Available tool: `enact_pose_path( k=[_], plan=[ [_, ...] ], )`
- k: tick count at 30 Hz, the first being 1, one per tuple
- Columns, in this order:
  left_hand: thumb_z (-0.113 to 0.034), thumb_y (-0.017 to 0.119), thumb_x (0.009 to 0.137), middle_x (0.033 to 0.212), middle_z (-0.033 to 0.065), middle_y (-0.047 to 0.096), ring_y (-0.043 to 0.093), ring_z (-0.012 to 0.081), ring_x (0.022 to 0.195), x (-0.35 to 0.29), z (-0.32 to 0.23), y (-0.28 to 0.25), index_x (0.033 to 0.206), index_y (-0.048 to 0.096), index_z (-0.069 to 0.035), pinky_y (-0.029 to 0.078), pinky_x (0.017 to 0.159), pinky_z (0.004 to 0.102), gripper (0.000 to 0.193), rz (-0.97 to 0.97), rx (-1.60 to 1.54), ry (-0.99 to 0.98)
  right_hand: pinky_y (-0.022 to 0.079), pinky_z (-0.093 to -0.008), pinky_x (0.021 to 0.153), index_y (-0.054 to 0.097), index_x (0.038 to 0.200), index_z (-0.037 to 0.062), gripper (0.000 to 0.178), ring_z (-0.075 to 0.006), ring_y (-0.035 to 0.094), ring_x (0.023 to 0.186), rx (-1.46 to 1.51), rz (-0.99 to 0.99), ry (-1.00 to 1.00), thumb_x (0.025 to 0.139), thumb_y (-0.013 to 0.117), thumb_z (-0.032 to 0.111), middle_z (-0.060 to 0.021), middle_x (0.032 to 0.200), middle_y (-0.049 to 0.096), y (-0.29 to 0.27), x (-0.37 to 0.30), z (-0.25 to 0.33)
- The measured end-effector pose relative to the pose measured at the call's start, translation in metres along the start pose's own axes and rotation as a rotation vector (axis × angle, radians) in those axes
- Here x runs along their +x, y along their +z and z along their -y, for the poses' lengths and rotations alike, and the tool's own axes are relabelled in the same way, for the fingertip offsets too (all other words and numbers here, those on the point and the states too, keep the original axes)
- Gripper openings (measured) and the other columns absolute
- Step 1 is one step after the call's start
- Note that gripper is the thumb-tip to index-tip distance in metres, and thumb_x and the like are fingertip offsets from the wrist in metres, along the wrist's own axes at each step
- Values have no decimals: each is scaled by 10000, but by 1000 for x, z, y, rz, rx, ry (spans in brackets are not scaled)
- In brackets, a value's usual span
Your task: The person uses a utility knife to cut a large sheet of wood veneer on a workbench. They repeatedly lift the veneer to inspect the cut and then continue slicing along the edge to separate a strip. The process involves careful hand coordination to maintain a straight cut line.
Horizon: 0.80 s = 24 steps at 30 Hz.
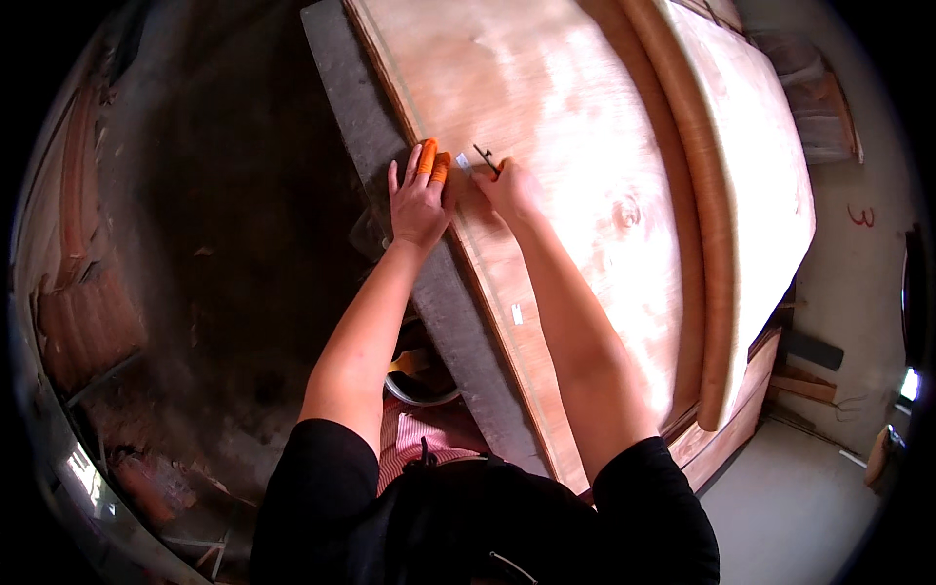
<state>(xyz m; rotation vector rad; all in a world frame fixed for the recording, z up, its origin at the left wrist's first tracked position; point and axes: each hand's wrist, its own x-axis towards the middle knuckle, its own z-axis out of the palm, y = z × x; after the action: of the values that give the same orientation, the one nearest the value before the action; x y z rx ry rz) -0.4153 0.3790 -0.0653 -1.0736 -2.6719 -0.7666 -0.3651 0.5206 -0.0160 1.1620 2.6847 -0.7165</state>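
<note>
Plywood sheet (546, 146) edge stays flat when your left hand (419, 200) presses open while your right hand (507, 185) pinches the small dark tool (486, 156) firmly.

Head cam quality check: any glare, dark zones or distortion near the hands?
Head view: strong glare washes out the plywood sheet just beyond the right hand; the floor left of the left hand is deep in shadow; fisheye bends the sheet's edges, corners are black; the small tool in the right hand is hard to resolve.

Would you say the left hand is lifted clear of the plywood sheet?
No, the left hand lies flat at the edge of the plywood sheet, its orange-covered fingers resting on the wood.
</note>
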Motion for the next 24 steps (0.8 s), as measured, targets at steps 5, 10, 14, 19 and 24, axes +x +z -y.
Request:
enact_pose_path(
  k=[5,10,14,19,24],
  plan=[
    [-269,485,824,1321,82,407,280,233,1293,4,1,3,1193,514,-100,177,1044,499,407,-34,10,202,447,-273,537,581,896,24,284,-138,584,604,447,133,65,793,626,285,-80,672,602,0,-60,-73],
    [-396,518,820,1287,90,441,270,212,1292,14,11,-10,1204,517,-102,171,1055,470,483,210,-44,392,389,-228,481,591,992,34,225,-78,480,501,733,188,259,869,546,216,22,570,491,-37,-196,-130],
    [-509,520,801,1294,115,434,255,230,1298,28,14,-32,1147,576,-145,162,1061,448,506,433,-96,460,303,-181,417,607,1004,70,213,-38,418,458,825,186,619,868,539,220,23,559,489,-39,-293,-205],
    [-504,551,787,1328,170,378,215,304,1304,45,23,-29,1122,583,-86,203,1039,470,537,414,-277,254,265,-179,394,614,1010,70,213,-33,359,427,1022,149,776,875,523,207,22,559,486,-42,-374,-237],
    [-564,578,731,1438,177,144,128,282,1340,43,-11,-19,1370,248,-87,153,1040,521,863,297,142,-84,253,-176,395,614,1011,69,211,-28,340,425,1086,133,775,879,517,203,23,562,483,-40,-417,-241]
  ],
)
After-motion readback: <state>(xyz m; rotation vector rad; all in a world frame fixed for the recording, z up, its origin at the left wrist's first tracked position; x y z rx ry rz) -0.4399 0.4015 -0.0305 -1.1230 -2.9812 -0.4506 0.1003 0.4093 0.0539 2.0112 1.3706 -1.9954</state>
